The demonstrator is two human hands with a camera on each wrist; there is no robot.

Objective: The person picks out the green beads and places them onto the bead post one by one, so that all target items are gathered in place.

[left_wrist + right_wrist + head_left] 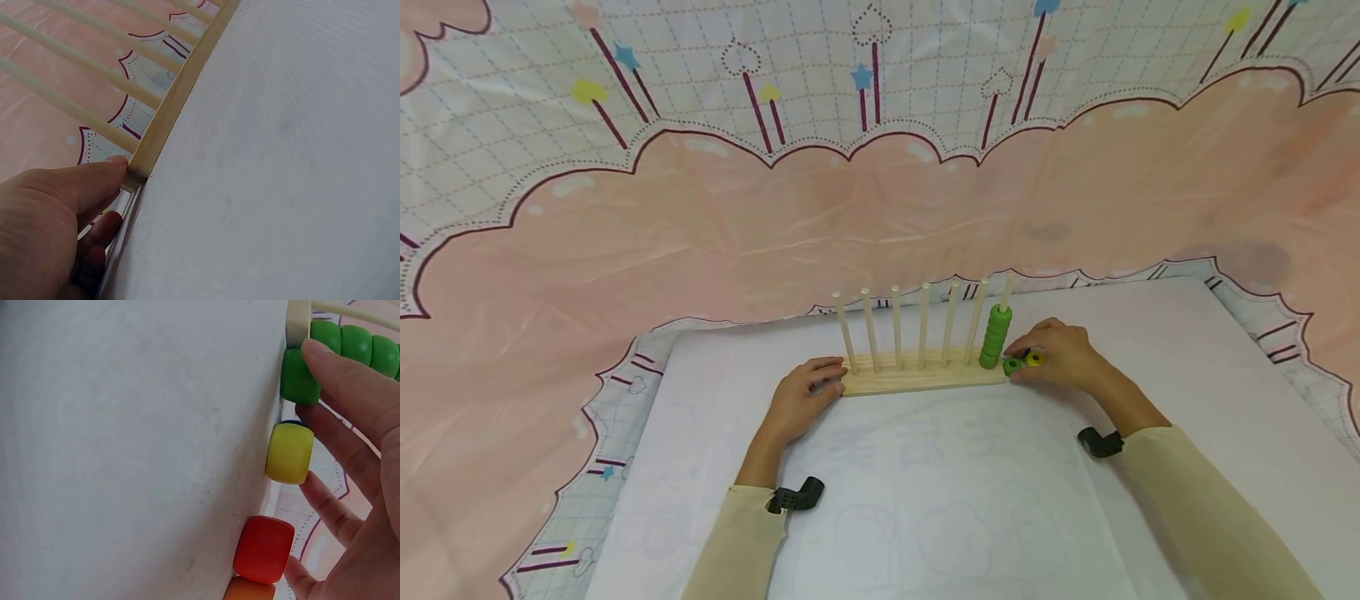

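Note:
A pale wooden stand [917, 382] with several upright pegs sits on the white table. My left hand [801, 398] grips its left end, the thumb at the front corner in the left wrist view. On the rightmost peg is a stack of green beads [995, 336], with the bare peg tip above it. Right beside that end, my right hand [1063, 357] pinches a loose green bead [300, 376] between thumb and finger, low at the table. Close by, partly under the hand, lies a yellow bead [290, 453]; a dark blue edge peeks out behind it.
In the right wrist view, a red bead [264, 549] and an orange bead [251, 589] lie farther along, by the outer fingers. The other pegs are bare. A patterned pink and white cloth [850, 217] hangs behind the white table [925, 500].

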